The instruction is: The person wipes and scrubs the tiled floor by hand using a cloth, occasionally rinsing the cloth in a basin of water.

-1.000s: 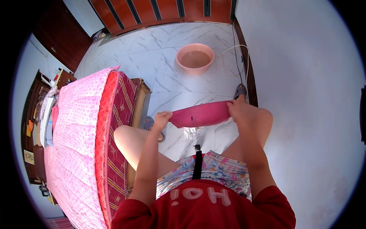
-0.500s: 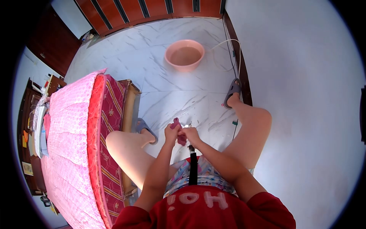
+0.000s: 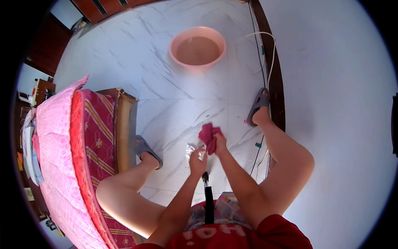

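Observation:
A dark pink cloth (image 3: 208, 135) is bunched up above the floor between my knees. My right hand (image 3: 220, 144) is closed around its right side. Just left of the cloth, my left hand (image 3: 198, 162) has its fingers apart, with the fingertips close to the lower edge of the cloth. Beneath and beside my left hand lies a crumpled silvery wrapper (image 3: 190, 152), partly hidden by the hand.
A pink basin (image 3: 173, 56) of murky water stands on the marble-patterned floor (image 3: 178, 85) ahead. On the left is a bed (image 3: 58, 137) with a wooden frame. Cables (image 3: 260, 62) run along the right wall. Grey slippers (image 3: 259, 106) are on both feet.
The cloth was stretched flat between both hands, then gathered; now it is bunched in my right hand. My left hand has come off it. The view has tilted down, nearer the floor.

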Demonstrator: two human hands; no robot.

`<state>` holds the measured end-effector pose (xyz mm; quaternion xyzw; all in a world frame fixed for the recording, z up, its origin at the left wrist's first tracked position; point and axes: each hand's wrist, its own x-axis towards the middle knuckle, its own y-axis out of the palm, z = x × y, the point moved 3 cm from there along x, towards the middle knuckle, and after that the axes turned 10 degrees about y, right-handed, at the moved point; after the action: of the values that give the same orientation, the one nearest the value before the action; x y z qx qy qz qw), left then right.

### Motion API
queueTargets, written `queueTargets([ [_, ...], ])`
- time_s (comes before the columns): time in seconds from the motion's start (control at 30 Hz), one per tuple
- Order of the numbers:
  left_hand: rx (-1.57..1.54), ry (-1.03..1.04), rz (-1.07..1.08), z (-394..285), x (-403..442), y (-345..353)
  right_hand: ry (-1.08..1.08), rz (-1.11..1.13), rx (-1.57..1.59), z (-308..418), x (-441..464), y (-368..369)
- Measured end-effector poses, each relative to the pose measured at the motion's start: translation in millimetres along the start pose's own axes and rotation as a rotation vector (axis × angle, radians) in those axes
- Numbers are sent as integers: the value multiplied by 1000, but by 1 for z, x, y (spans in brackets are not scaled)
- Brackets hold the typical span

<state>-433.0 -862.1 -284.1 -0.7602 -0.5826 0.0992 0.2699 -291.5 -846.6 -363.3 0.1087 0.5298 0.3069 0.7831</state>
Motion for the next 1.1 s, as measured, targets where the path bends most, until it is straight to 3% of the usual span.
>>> queueTargets([
  [0.07, 130, 7, -102, 37, 23, -6, -337, -178, -249, 51, 26, 17],
  [0.13, 371, -115, 27, 85, 48, -18, -698, -196, -709, 112, 51, 31],
  [0.17, 482, -115, 55, 109, 57, -22, -778, -209, -902, 139, 68, 35],
  [0.23, 557, -297, 153, 149, 76, -33, -1052, -273, -1110, 175, 122, 25],
  [0.3, 612, -419, 306, 173, 94, -39, -1108, -319, -1344, 206, 161, 29],
  [0.33, 617, -433, 310, 176, 99, -39, -1002, -473, -1451, 212, 177, 32],
  [0.37, 692, -456, 469, 179, 101, -36, -990, -467, -1455, 207, 186, 33],
  [0.4, 764, -478, 629, 182, 101, -33, -920, -607, -1491, 206, 178, 50],
  [0.43, 769, -489, 642, 185, 100, -32, -840, -747, -1525, 196, 179, 57],
  [0.5, 808, -416, 682, 186, 96, -31, -952, -842, -1702, 154, 206, 59],
  [0.6, 809, -423, 694, 185, 97, -31, -1080, -296, -1850, 63, 165, 73],
  [0.63, 809, -428, 699, 186, 97, -31, -1170, -8, -1784, 33, 143, 68],
  [0.7, 860, -421, 713, 186, 98, -29, -937, 322, -1884, -26, 100, 45],
  [0.77, 878, -425, 716, 183, 100, -29, -885, 628, -1821, -72, 53, 20],
  [0.8, 895, -428, 724, 183, 100, -29, -676, 793, -1888, -75, 31, 9],
  [0.83, 894, -428, 717, 184, 100, -30, -837, 825, -1833, -65, 18, 11],
  [0.9, 930, -421, 743, 187, 99, -28, -844, 632, -1628, -31, 23, 33],
  [0.97, 915, -436, 739, 187, 98, -28, -468, 440, -1266, 31, 58, 74],
  [1.03, 902, -447, 741, 185, 99, -27, -673, 313, -1061, 85, 138, 71],
  [1.07, 927, -443, 756, 185, 99, -27, -1057, 151, -1249, 117, 172, 80],
  [1.1, 953, -436, 769, 184, 100, -27, -1088, 77, -1214, 139, 199, 88],
])
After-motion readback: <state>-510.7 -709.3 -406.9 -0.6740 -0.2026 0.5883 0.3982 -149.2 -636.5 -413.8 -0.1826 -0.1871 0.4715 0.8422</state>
